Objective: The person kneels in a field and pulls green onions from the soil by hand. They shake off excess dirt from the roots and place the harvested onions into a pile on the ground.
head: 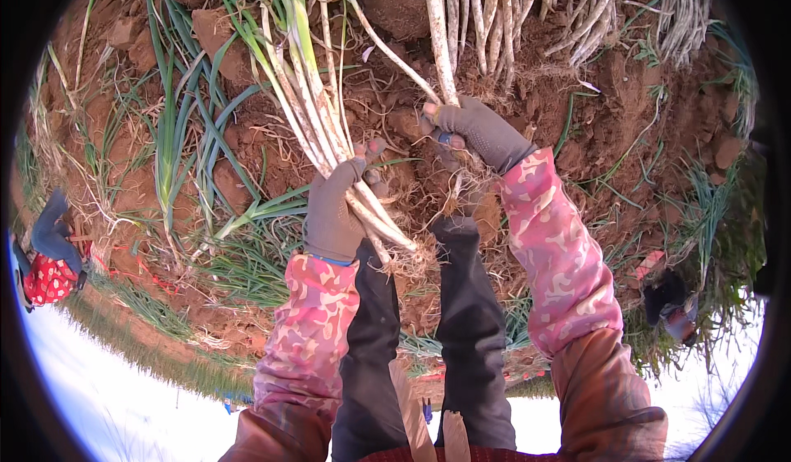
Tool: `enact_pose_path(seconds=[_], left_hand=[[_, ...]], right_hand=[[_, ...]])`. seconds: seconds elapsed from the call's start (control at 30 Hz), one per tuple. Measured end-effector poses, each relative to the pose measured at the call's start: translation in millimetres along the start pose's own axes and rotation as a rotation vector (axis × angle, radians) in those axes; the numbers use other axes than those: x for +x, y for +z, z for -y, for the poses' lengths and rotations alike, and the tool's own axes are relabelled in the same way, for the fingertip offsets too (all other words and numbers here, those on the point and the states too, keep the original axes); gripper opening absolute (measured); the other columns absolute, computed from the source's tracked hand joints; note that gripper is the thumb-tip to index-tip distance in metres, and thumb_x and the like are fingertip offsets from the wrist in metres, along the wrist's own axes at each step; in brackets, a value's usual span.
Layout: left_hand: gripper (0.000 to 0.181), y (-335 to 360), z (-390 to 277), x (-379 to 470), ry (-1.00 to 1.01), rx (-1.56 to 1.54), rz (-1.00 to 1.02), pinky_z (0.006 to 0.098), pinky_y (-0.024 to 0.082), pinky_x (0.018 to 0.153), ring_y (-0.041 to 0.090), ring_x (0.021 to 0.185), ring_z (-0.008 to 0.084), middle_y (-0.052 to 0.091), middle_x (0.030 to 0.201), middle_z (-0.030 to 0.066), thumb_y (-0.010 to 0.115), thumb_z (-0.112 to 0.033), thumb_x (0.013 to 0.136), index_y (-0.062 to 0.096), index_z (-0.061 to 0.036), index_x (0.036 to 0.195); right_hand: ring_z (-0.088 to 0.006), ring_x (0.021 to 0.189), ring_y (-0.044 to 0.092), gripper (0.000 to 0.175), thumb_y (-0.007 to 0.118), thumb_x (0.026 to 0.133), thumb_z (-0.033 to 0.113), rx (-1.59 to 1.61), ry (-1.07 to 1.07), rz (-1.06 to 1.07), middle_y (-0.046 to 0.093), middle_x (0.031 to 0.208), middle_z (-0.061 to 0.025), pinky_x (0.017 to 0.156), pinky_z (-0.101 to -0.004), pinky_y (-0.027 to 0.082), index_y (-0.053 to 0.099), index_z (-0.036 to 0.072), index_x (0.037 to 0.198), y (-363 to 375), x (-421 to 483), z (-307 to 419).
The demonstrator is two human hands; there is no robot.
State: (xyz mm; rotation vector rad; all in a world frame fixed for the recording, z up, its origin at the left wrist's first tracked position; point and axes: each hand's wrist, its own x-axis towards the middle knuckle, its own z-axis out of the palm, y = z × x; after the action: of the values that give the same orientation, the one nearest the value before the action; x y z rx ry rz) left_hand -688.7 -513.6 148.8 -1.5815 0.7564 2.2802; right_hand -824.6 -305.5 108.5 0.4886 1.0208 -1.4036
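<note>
My left hand (338,205), in a grey knit glove with bare fingertips, is closed around a bunch of long green onions (309,110). Their white stalks slant down to the right through the grip, and their stringy roots (411,257) hang beside my palm. The green leaves reach up to the top of the picture. My right hand (479,131), gloved alike, grips a thick white onion stalk (440,42) and a thinner one near their root end. Soil-covered roots (466,184) dangle under that hand. The two hands are apart, above the brown soil.
White onion stalks (488,17) lie in bundles at the top right. Leafy green onions (167,147) lie on the clods at left. My dark-trousered legs (473,332) stand below my hands. Other people are at the far left (52,264) and far right (670,307).
</note>
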Motion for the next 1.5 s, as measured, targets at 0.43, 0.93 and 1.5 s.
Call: enact_pose_path(seconds=[0.43,0.93,1.5], left_hand=[[0.01,41,6,87,0.136,-0.078,0.065,0.0359,0.056,0.07,0.063,0.076,0.0203,0.056,0.078,0.0047,0.065,-0.009,0.092,0.06,-0.0004,0.094],[0.022,84,79,220,0.335,0.331,0.131,0.0369,0.054,0.063,0.067,0.069,0.0215,0.069,0.083,0.0098,0.08,-0.007,0.079,0.069,0.0008,0.097],[0.032,62,88,159,0.196,-0.036,0.166,0.0336,0.054,0.081,0.066,0.093,0.0193,0.066,0.095,0.0071,0.068,-0.002,0.086,0.063,0.0003,0.117]], right_hand=[[-0.0098,0.071,0.059,0.028,0.063,0.091,0.019,-0.424,-0.213,-0.654,0.066,0.084,-0.0029,0.068,-0.0281,0.048,0.066,-0.003,0.106,-112,-7,-39],[-0.0405,0.106,0.068,0.054,0.068,0.081,0.023,-0.643,-0.508,-0.816,0.069,0.115,-0.03,0.094,-0.044,0.052,0.06,-0.006,0.126,-59,96,-15],[-0.0152,0.084,0.066,0.046,0.071,0.079,0.02,-0.297,-0.513,-0.756,0.068,0.091,-0.0117,0.074,-0.0328,0.054,0.06,-0.007,0.115,-73,44,-45]])
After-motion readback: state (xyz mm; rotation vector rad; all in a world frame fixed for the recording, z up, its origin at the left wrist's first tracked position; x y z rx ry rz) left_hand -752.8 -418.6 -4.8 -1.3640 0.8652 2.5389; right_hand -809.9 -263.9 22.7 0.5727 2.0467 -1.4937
